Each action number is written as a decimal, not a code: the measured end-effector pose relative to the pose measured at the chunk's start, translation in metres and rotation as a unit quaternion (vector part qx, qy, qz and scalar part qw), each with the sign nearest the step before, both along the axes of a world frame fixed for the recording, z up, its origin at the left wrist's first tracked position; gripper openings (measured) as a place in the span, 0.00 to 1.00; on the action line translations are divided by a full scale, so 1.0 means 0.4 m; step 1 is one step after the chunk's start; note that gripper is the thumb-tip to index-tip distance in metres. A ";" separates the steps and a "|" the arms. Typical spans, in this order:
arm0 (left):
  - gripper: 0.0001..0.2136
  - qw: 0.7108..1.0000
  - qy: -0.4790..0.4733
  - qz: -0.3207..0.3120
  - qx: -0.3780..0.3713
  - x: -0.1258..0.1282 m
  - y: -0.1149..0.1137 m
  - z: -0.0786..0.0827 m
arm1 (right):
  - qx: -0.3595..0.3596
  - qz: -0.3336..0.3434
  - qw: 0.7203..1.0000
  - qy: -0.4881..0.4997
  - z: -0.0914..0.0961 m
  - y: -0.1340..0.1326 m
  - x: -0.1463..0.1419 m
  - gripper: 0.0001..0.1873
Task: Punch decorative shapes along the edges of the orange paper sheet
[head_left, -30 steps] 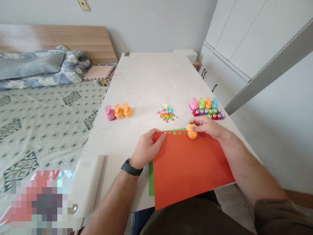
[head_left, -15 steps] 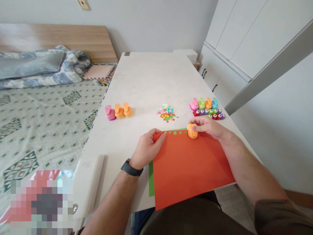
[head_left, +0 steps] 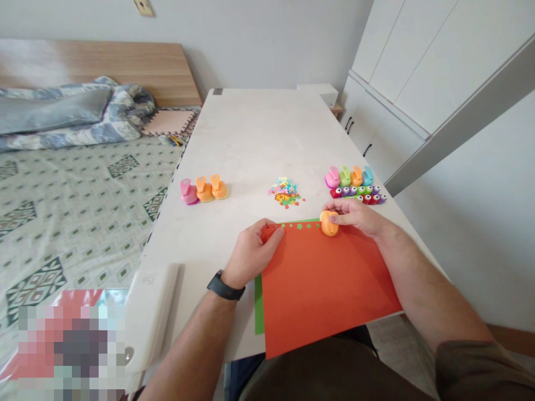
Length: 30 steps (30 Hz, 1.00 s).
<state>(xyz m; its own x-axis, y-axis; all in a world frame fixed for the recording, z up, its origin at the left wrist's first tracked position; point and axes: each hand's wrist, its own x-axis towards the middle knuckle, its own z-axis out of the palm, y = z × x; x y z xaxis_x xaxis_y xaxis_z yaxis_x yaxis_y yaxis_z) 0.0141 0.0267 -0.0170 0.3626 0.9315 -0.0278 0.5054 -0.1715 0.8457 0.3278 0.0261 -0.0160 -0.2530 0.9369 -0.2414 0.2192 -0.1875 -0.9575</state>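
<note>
Head view shows two bare hands at work over one worktop [head_left: 267, 133]. Of these, the left hand [head_left: 254, 250], with one dark wristband [head_left: 225, 286] behind it, pinches the far left corner of one red-orange sheet [head_left: 330, 284], thumb on top. The right hand [head_left: 361, 216] holds one orange punch [head_left: 328, 224] between thumb and fingers at that sheet's far edge, right of its middle. Between the hands, at least five small cut-outs [head_left: 300, 226] run along this edge in a single row, with green showing through. One green sheet [head_left: 259, 306] lies underneath, peeking out at the left side and the far edge. Beyond the sheets sits one heap of paper shapes [head_left: 286, 192], too many and too small to count. Left of the heap stand three punches [head_left: 204, 192], one pink and two orange; to its right stand four more, one each of pink [head_left: 332, 179], green [head_left: 344, 179], orange [head_left: 356, 177] and blue [head_left: 367, 177]. Two rows of small punches [head_left: 360, 191] are just in front of those four, partly hidden by the right hand, so their full number cannot be told. One long white device [head_left: 152, 312] lies at the worktop's near left edge.
</note>
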 end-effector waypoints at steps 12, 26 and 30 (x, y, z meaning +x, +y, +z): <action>0.16 1.000 -0.006 0.001 -0.009 -0.002 0.000 -0.004 | 0.000 0.010 1.000 -0.002 -0.004 0.001 0.005 0.21; 0.16 1.000 0.009 0.002 0.005 -0.002 -0.001 0.000 | -0.006 0.015 1.000 0.009 0.000 -0.001 0.006 0.23; 0.16 1.000 0.005 0.002 0.002 -0.001 -0.001 0.002 | -0.002 0.017 1.000 0.001 -0.002 0.000 0.005 0.22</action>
